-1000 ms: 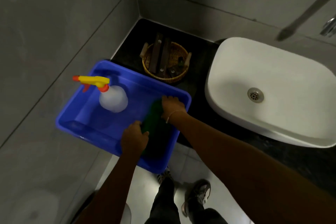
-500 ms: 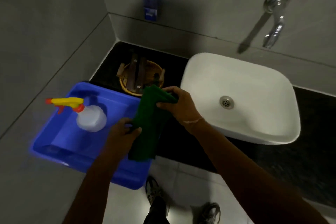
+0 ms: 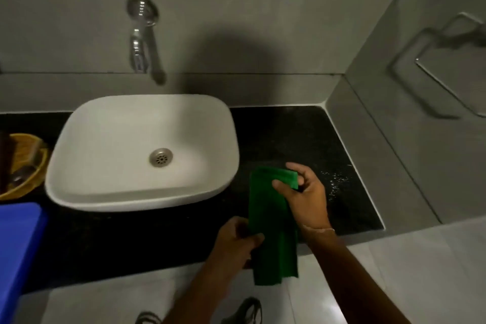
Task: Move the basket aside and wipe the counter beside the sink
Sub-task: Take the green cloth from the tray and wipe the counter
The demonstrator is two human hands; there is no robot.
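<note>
A green cloth [image 3: 268, 218] hangs between both hands over the front edge of the black counter [image 3: 294, 139], right of the white sink [image 3: 105, 187]. My right hand [image 3: 305, 197] grips the cloth's top edge. My left hand [image 3: 235, 243] pinches its left side lower down. The woven basket [image 3: 29, 179] with dark items inside sits on the counter left of the sink, partly cut off by the frame. Water droplets [image 3: 335, 181] speckle the counter to the right of my right hand.
A blue plastic tub [image 3: 18, 244] shows at the lower left edge. A chrome tap [image 3: 139, 42] projects from the grey wall above the sink. A grey side wall closes off the counter on the right. My shoes show on the pale floor below.
Both hands lifted the green cloth out of the blue tub and carried it rightward past the sink. The view swung right, so the tub and basket now sit at the left edge.
</note>
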